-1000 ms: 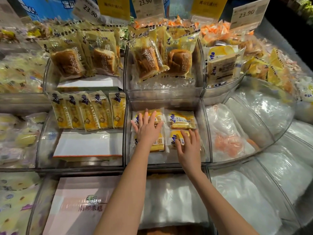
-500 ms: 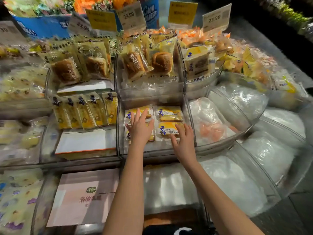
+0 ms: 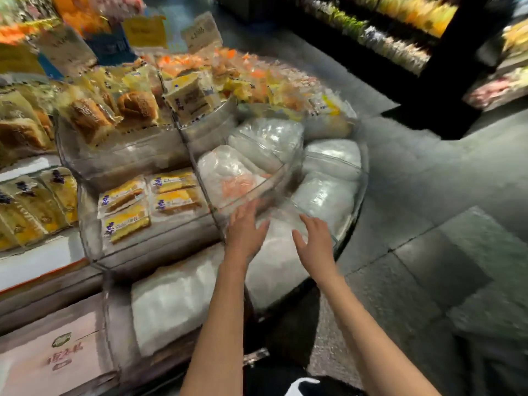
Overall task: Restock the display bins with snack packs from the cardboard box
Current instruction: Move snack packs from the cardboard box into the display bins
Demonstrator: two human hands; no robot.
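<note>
Several yellow snack packs (image 3: 148, 198) lie flat in a clear plastic display bin (image 3: 148, 244) in the middle tier of the stand. My left hand (image 3: 245, 230) hovers to the right of that bin with its fingers spread, holding nothing. My right hand (image 3: 315, 241) is beside it, also spread and holding nothing, above white plastic padding (image 3: 274, 252) in a lower bin. The frame is blurred by motion. No cardboard box is in view.
Bread packs (image 3: 114, 110) fill the upper bins under price tags (image 3: 200, 32). More yellow packs (image 3: 37, 207) stand at the left. Bins at the right hold white padding (image 3: 328, 192). A pink carton (image 3: 54, 355) lies lower left. Tiled floor (image 3: 428, 224) and dark shelving (image 3: 400, 38) lie to the right.
Both hands have left the yellow packs and pulled back to the right, out of the bin. The view has swung right toward the floor.
</note>
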